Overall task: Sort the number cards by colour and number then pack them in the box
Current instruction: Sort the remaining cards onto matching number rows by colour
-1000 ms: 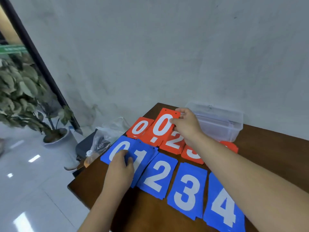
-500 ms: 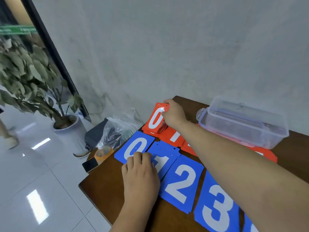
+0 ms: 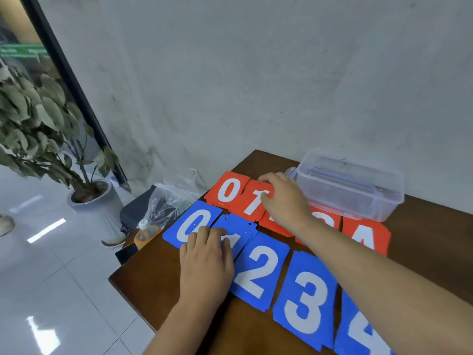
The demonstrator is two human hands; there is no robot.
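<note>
As the two rows sit sorted on the worktop point(image 3: 435, 239), it's the head view, the only one we've got. The red row is at the back: red 0 point(image 3: 229, 190), red 1 point(image 3: 253, 203), then a gap hidden under the forearm, and red 4 point(image 3: 366, 238). The blue row is in front: blue 0 point(image 3: 190, 226), blue 1 point(image 3: 238, 231), blue 2 point(image 3: 258, 270) and blue 3 point(image 3: 304, 301), each card's long side pointing away from the person.

The left hand point(image 3: 207, 262) lies flat, fingers out straight, pressing down where blue 0 and blue 1 overlap and gripping nothing. The right hand point(image 3: 281, 198) sits on red 1 with its fingers bent down onto the card. Whether it pinches an edge or only presses, I can't tell.

The clear box point(image 3: 350, 183) stands empty, just beyond the right hand and to its right, its long axis running along the back of the red row. The right hand is much nearer to it, and the left is well apart. My read is that sorting looks about done and gathering the piles comes next, with the red ones the short carry.
</note>
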